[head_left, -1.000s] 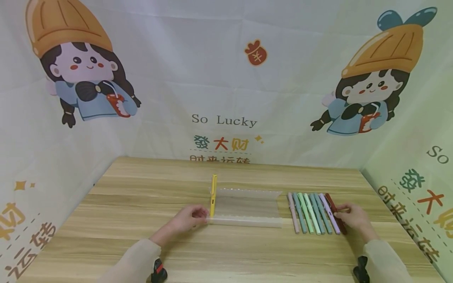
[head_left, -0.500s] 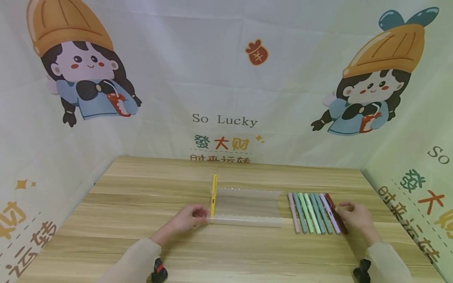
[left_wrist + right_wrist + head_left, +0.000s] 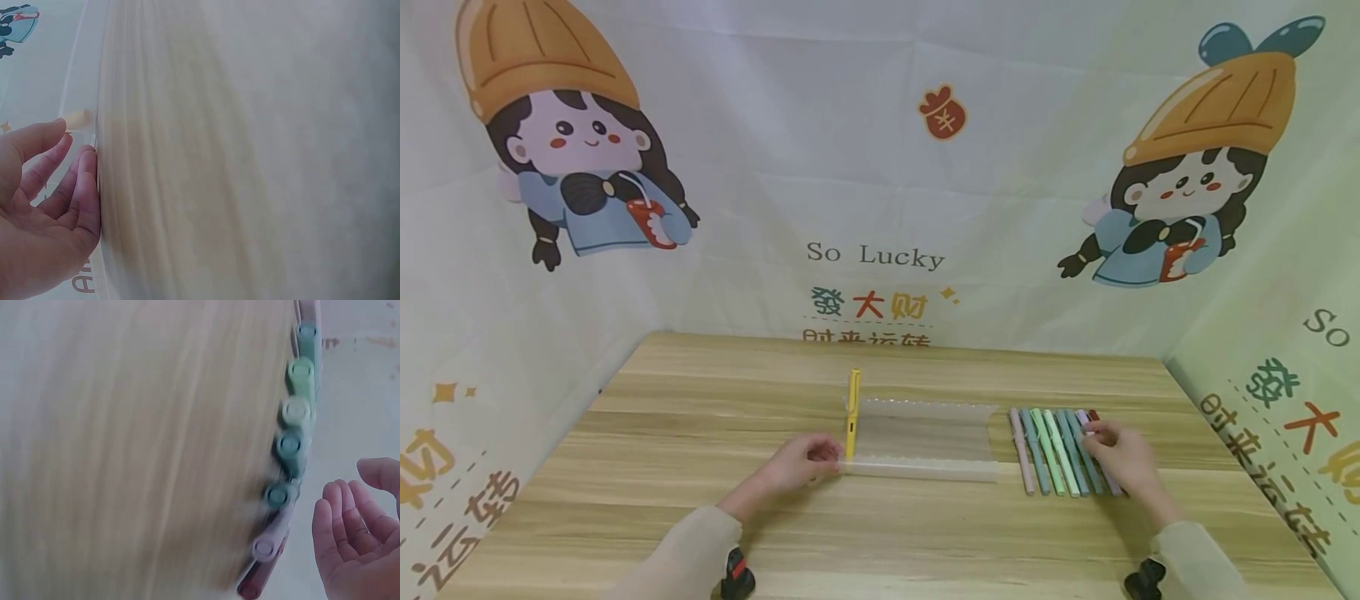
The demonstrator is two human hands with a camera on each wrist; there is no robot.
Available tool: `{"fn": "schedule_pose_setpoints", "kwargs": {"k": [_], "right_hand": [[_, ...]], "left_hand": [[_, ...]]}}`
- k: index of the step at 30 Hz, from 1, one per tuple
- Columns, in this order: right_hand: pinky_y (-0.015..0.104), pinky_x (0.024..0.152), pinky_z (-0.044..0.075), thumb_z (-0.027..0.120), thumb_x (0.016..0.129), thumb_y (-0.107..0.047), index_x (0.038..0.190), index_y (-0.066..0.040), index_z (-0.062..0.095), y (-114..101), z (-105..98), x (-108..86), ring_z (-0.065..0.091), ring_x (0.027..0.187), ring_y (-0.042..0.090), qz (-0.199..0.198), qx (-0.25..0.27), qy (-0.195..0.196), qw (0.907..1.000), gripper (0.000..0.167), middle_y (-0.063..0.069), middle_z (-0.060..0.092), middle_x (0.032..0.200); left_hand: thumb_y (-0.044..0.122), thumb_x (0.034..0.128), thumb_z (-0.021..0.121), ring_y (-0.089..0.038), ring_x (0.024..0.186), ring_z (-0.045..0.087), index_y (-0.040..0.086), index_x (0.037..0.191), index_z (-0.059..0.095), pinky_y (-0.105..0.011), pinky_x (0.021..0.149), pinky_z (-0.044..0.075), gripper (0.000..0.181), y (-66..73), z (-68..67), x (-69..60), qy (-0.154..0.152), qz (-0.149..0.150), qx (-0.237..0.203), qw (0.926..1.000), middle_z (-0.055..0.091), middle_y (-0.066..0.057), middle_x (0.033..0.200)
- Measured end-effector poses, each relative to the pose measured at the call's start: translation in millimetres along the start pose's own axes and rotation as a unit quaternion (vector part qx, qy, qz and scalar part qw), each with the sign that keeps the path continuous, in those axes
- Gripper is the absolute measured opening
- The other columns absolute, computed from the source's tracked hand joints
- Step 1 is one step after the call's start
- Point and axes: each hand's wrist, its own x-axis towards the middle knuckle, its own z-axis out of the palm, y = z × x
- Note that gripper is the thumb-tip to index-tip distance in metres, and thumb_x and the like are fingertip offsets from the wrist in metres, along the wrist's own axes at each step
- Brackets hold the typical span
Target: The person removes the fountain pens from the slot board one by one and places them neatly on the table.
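A clear plastic pen tray [image 3: 925, 471] with scalloped edges lies mid-table. One yellow pen [image 3: 852, 417] is at its left end. My left hand [image 3: 801, 461] holds the tray's near left corner, thumb and fingertips close together; in the left wrist view, the end of the yellow pen [image 3: 78, 119] shows just past the thumb. To the right of the tray, several pens [image 3: 1051, 454] lie side by side. Over the right end of that row hovers my right hand [image 3: 1122, 458], fingers apart from the thumb, covering much of the lilac pen [image 3: 264, 547] and dark red pen [image 3: 251, 587].
The wooden table [image 3: 700, 400] is backed by a printed cloth [image 3: 760, 167] with cartoon figures, which also closes in both sides. Black wrist devices sit at both cuffs.
My right hand has left the dark red pen at the row's right end and moved left above the lilac and teal pens. The left hand stays at the tray.
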Motion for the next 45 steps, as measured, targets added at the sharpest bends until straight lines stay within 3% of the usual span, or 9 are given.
{"fn": "schedule_pose_setpoints", "kwargs": {"k": [7, 13, 26, 45], "right_hand": [[0.032, 0.061, 0.045, 0.059, 0.083, -0.010, 0.099, 0.006, 0.059, -15.5, 10.9, -2.9, 0.056, 0.077, 0.027, -0.024, 0.031, -0.006, 0.9992, 0.023, 0.013, 0.061, 0.083], [0.031, 0.058, 0.044, 0.059, 0.083, -0.011, 0.100, 0.005, 0.060, -26.6, 18.3, -5.3, 0.056, 0.072, 0.021, -0.033, 0.048, -0.025, 0.9980, 0.023, 0.007, 0.060, 0.080], [0.032, 0.062, 0.046, 0.058, 0.083, -0.009, 0.100, 0.001, 0.061, -48.3, 37.3, -5.1, 0.057, 0.076, 0.021, -0.046, 0.064, -0.050, 0.9956, 0.021, 0.005, 0.060, 0.083], [0.027, 0.062, 0.046, 0.060, 0.081, -0.004, 0.098, 0.003, 0.062, -77.1, 76.4, 5.2, 0.056, 0.075, 0.018, -0.051, 0.158, -0.062, 0.9841, 0.019, 0.005, 0.060, 0.082]], "left_hand": [[0.006, 0.0810, 0.062, -0.017, 0.076, 0.052, 0.000, 0.092, 0.059, -0.025, 0.061, 0.045, 0.013, -30.7, 3.1, 10.6, 0.002, -0.004, 0.004, 1.0000, 0.056, -0.004, 0.082], [0.006, 0.0795, 0.063, -0.017, 0.076, 0.052, -0.001, 0.091, 0.059, -0.026, 0.059, 0.046, 0.014, -31.5, 3.5, 10.3, 0.004, -0.004, -0.011, 0.9999, 0.057, -0.004, 0.081], [0.005, 0.0798, 0.063, -0.017, 0.076, 0.053, -0.001, 0.091, 0.059, -0.026, 0.060, 0.045, 0.013, -29.1, 3.5, 10.0, 0.005, -0.004, -0.010, 0.9999, 0.057, -0.004, 0.081], [0.007, 0.0797, 0.063, -0.018, 0.077, 0.053, -0.002, 0.092, 0.059, -0.026, 0.064, 0.045, 0.015, -27.9, 3.1, 9.5, 0.008, -0.006, -0.014, 0.9999, 0.057, -0.004, 0.082]]}}
